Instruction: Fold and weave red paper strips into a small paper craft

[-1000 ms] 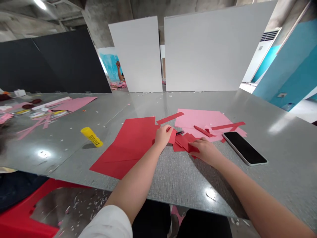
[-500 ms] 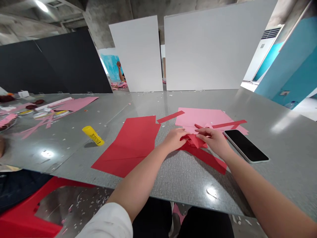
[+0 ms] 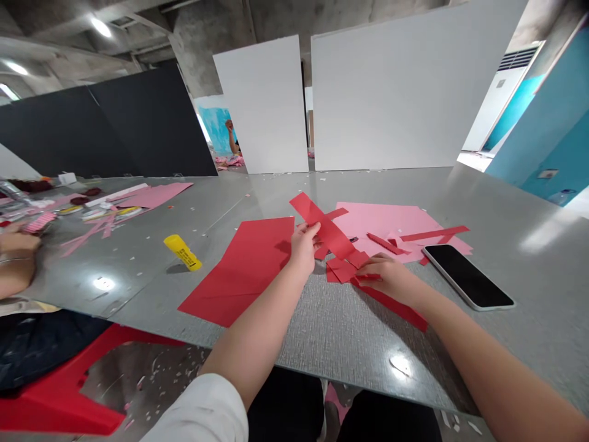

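Note:
My left hand (image 3: 304,247) pinches a wide red paper strip (image 3: 319,222) between thumb and fingers. The strip slants down to the right, towards a folded red paper piece (image 3: 341,269) on the table. Bent over that folded piece, my right hand (image 3: 391,277) grips its right side; the fingertips are partly hidden by paper. Beneath the right hand a long red strip (image 3: 400,308) reaches towards the front edge. Left of my hands lies a large red sheet (image 3: 248,261). Behind them are a pink sheet (image 3: 381,215) and several narrow red strips.
A phone (image 3: 468,277) lies to the right, a yellow glue stick (image 3: 183,252) to the left. Another person's hand (image 3: 18,248) is at the far left near pink paper scraps (image 3: 99,228). White and black panels stand along the table's back.
My left hand has lifted a wide red strip up and to the left, away from the folded piece. My right hand has lowered slightly onto the folded paper. The view has shifted slightly.

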Motion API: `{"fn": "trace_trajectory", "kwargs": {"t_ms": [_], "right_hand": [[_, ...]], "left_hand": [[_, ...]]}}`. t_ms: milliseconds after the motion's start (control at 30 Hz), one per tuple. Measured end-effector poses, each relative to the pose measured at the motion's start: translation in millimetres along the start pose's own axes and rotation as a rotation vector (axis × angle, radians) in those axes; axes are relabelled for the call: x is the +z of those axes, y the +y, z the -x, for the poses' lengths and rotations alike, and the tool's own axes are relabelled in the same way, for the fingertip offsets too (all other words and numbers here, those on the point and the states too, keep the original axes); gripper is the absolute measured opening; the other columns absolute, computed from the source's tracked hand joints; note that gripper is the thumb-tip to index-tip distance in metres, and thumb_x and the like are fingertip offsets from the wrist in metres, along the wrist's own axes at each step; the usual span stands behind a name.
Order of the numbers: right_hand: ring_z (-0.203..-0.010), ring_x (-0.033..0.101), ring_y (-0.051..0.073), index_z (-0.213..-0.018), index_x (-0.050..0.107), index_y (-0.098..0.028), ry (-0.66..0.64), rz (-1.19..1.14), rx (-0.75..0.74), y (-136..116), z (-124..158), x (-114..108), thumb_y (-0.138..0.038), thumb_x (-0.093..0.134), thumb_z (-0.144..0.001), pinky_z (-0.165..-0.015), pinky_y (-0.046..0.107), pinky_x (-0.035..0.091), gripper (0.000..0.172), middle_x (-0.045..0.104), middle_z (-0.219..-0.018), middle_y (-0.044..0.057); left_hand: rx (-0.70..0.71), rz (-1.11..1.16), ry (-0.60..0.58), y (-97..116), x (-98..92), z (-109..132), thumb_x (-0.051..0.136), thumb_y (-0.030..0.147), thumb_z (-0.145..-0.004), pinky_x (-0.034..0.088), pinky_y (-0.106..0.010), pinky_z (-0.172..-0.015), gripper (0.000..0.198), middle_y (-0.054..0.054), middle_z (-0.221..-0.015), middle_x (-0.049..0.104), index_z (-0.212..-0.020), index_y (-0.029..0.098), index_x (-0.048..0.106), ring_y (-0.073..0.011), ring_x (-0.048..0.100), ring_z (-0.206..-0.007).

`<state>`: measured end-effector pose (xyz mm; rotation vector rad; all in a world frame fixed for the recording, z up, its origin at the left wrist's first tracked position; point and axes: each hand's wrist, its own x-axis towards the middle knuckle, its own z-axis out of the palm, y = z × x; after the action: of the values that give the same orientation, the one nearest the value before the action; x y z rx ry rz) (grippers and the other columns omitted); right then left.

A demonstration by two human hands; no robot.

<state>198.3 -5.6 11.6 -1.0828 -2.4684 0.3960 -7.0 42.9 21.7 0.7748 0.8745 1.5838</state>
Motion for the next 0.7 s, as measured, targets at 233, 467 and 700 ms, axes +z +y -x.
{"fn": "trace_trajectory", "kwargs": {"t_ms": [233, 467, 700], "right_hand": [[-0.088, 0.059, 0.025, -0.075, 0.07, -0.021, 0.152, 0.026, 0.09, 15, 0, -4, -0.028, 0.053, -0.079, -0.08, 0.041, 0.046, 0.019, 0.068, -0.087, 0.008], [-0.075, 0.061, 0.018, -0.107, 0.059, -0.024, 0.537, -0.603, 0.346, -2, 0, -19, -0.045, 0.055, -0.078, -0.063, 0.032, 0.05, 0.036, 0.066, -0.09, 0.006], [-0.093, 0.058, 0.021, -0.083, 0.064, -0.025, 0.587, -0.251, 0.117, -3, 1, -12, -0.021, 0.05, -0.08, -0.077, 0.037, 0.048, 0.015, 0.063, -0.095, 0.005]], "left_hand": [[-0.156, -0.035, -0.303, -2, 13.9, 20, 0.072, 0.027, -0.064, 0.046, -0.024, -0.061, 0.021, -0.003, -0.079, 0.066, -0.081, 0.016, 0.063, -0.0123, 0.061, -0.067], [-0.377, -0.401, -0.581, -6, 19.8, 36, 0.068, 0.03, -0.069, 0.044, -0.024, -0.057, 0.021, -0.005, -0.083, 0.066, -0.087, 0.018, 0.066, -0.0128, 0.06, -0.065], [-0.403, -0.389, -0.583, -13, 21.8, 36, 0.06, 0.026, -0.074, 0.047, -0.026, -0.057, 0.024, -0.006, -0.085, 0.066, -0.097, 0.022, 0.064, -0.014, 0.06, -0.066]]}}
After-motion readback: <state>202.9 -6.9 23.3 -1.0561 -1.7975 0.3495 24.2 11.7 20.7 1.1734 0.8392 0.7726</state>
